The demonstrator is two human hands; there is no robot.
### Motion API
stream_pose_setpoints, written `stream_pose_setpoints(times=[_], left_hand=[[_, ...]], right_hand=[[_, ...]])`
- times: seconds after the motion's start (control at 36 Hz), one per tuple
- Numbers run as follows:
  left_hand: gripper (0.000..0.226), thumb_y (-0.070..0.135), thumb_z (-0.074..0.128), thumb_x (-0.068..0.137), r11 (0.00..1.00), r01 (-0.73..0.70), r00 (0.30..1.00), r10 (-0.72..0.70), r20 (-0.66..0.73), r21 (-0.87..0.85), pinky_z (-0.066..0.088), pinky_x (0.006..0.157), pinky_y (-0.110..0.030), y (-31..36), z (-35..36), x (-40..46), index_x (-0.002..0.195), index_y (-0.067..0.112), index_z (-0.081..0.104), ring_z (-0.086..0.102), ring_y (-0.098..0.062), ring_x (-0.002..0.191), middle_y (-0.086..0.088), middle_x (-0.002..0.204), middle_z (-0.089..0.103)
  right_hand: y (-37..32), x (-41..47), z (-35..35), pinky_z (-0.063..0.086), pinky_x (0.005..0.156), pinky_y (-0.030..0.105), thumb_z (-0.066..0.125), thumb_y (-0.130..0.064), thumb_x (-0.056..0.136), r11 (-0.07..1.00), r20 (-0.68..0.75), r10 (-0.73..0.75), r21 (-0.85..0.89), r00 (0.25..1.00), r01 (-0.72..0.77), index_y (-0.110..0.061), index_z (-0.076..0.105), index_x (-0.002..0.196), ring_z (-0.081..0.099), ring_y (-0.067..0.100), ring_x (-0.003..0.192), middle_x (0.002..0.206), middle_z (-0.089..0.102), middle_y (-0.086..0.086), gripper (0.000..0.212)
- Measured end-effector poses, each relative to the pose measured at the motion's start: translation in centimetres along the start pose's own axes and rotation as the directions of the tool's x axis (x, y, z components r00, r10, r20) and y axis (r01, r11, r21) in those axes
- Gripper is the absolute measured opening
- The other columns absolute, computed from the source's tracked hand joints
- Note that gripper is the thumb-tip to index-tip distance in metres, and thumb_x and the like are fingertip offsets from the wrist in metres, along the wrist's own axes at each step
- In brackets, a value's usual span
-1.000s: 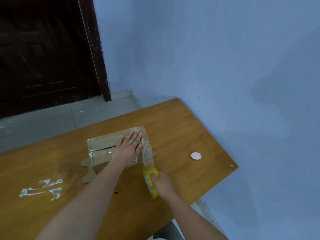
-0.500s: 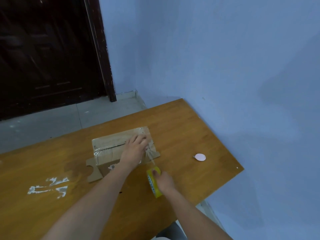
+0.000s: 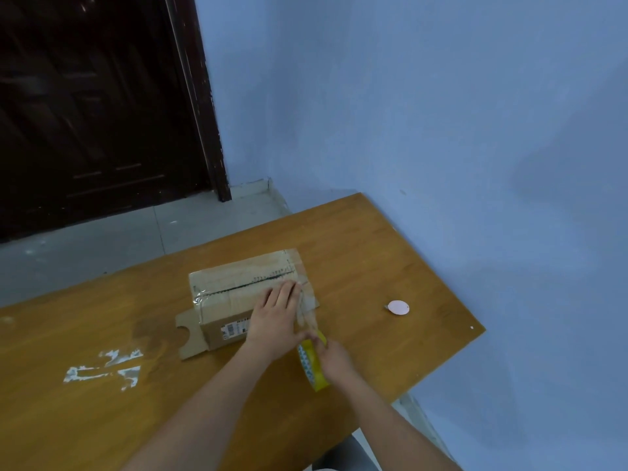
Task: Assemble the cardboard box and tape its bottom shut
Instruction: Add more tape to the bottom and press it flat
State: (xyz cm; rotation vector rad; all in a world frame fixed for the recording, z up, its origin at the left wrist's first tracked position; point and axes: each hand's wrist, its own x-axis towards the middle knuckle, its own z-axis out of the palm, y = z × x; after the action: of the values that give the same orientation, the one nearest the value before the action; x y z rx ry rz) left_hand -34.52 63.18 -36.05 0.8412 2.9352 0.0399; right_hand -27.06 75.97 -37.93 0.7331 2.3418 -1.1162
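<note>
Nearest the viewer, the right hand [image 3: 334, 356] had its grip closed round the yellow tape roll [image 3: 313, 365], held off the box's near right corner so that the clear tape strip [image 3: 306, 314] ran taut from roll to cardboard. Beyond it, the left hand [image 3: 277, 317] lay flat, fingers straight and holding nothing, on the top of the cardboard box [image 3: 238, 294], apparently to pin the strip's stuck end and steady the box against the pull. The box sat mid-table, bottom flaps uppermost (their centre seam looked only partly covered), one loose flap [image 3: 187, 338] splayed on the table [image 3: 356, 239]. Farther right lay a small pink disc [image 3: 398, 307], well apart from the work.
</note>
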Motion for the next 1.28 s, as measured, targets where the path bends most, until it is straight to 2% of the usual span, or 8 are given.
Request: stream_pose_setpoints(times=[0.08, 0.22, 0.47, 0.58, 0.69, 0.78, 0.97, 1.28], left_hand=[[0.120, 0.092, 0.018, 0.065, 1.000, 0.011, 0.999, -0.011, 0.040, 0.012, -0.019, 0.111, -0.042, 0.3, 0.4, 0.0, 0.148, 0.013, -0.014, -0.014, -0.024, 0.145, -0.007, 0.159, -0.008], [0.124, 0.094, 0.021, 0.061, 0.996, 0.091, 0.993, -0.092, 0.079, 0.015, -0.028, 0.105, -0.047, 0.4, 0.5, 0.3, 0.139, 0.012, -0.029, -0.028, -0.024, 0.140, -0.007, 0.157, -0.020], [0.126, 0.093, 0.027, 0.062, 0.971, 0.240, 0.964, -0.235, 0.125, -0.023, -0.007, 0.109, -0.063, 1.5, -0.9, 2.2, 0.146, 0.013, -0.020, -0.021, -0.031, 0.142, -0.005, 0.158, -0.016], [0.128, 0.094, 0.028, 0.060, 0.963, 0.264, 0.957, -0.255, 0.141, -0.051, -0.005, 0.110, -0.063, 1.5, -1.1, 2.8, 0.146, 0.012, -0.021, -0.022, -0.031, 0.142, -0.005, 0.157, -0.019], [0.126, 0.094, 0.026, 0.060, 0.970, 0.244, 0.963, -0.239, 0.123, -0.023, -0.009, 0.108, -0.063, 1.7, -0.5, 2.4, 0.137, 0.013, -0.033, -0.028, -0.031, 0.140, -0.005, 0.155, -0.026], [0.125, 0.093, 0.028, 0.062, 0.975, 0.224, 0.968, -0.224, 0.111, 0.014, -0.007, 0.108, -0.063, 1.8, -0.1, 2.0, 0.133, 0.012, -0.037, -0.031, -0.031, 0.138, -0.006, 0.153, -0.030], [0.124, 0.090, 0.032, 0.065, 0.977, 0.210, 0.969, -0.212, 0.124, 0.022, -0.005, 0.108, -0.063, 1.5, -0.7, 2.1, 0.144, 0.012, -0.024, -0.027, -0.031, 0.140, -0.007, 0.155, -0.027], [0.126, 0.090, 0.035, 0.065, 0.973, 0.230, 0.958, -0.231, 0.167, 0.028, -0.004, 0.109, -0.063, 1.8, -1.2, 2.3, 0.142, 0.012, -0.027, -0.027, -0.032, 0.140, -0.007, 0.153, -0.030]], right_hand=[[0.5, 0.2, -0.5, 0.042, 0.090, 0.034, 0.027, -0.037, 0.102, 1.000, 0.010, -0.008, 0.021, 1.000, 0.008, -0.003, 0.057, 0.118, 0.055, 0.032, 0.112, 0.121, 0.060, 0.019, 0.048], [0.2, 0.5, -1.8, 0.044, 0.095, 0.039, 0.025, -0.041, 0.102, 0.999, 0.004, -0.044, -0.001, 0.999, 0.044, -0.003, 0.058, 0.118, 0.056, 0.032, 0.112, 0.120, 0.061, 0.017, 0.053], [-1.2, 2.3, -4.3, 0.039, 0.096, 0.036, 0.025, -0.037, 0.103, 0.995, 0.021, -0.097, -0.008, 0.995, 0.097, -0.003, 0.053, 0.128, 0.050, 0.033, 0.121, 0.131, 0.055, 0.018, 0.051], [-1.3, 3.0, -4.9, 0.038, 0.082, 0.032, 0.026, -0.039, 0.102, 0.995, 0.027, -0.098, 0.016, 0.995, 0.098, -0.003, 0.057, 0.122, 0.054, 0.033, 0.114, 0.124, 0.058, 0.019, 0.051], [-0.8, 2.8, -4.1, 0.039, 0.085, 0.032, 0.024, -0.038, 0.103, 0.995, 0.033, -0.101, 0.007, 0.994, 0.101, -0.005, 0.059, 0.117, 0.054, 0.032, 0.112, 0.121, 0.059, 0.016, 0.050], [-0.4, 2.3, -3.2, 0.042, 0.084, 0.034, 0.025, -0.037, 0.103, 0.992, 0.011, -0.126, -0.005, 0.992, 0.126, -0.010, 0.062, 0.103, 0.058, 0.029, 0.100, 0.105, 0.063, 0.014, 0.046], [-1.0, 2.1, -3.0, 0.044, 0.092, 0.040, 0.023, -0.041, 0.102, 0.993, -0.010, -0.107, -0.048, 0.994, 0.106, -0.008, 0.060, 0.109, 0.058, 0.031, 0.107, 0.115, 0.064, 0.014, 0.050], [-1.0, 2.3, -3.0, 0.043, 0.092, 0.040, 0.023, -0.043, 0.101, 0.997, 0.018, -0.071, -0.003, 0.997, 0.071, -0.007, 0.058, 0.113, 0.056, 0.032, 0.110, 0.118, 0.062, 0.016, 0.052]])
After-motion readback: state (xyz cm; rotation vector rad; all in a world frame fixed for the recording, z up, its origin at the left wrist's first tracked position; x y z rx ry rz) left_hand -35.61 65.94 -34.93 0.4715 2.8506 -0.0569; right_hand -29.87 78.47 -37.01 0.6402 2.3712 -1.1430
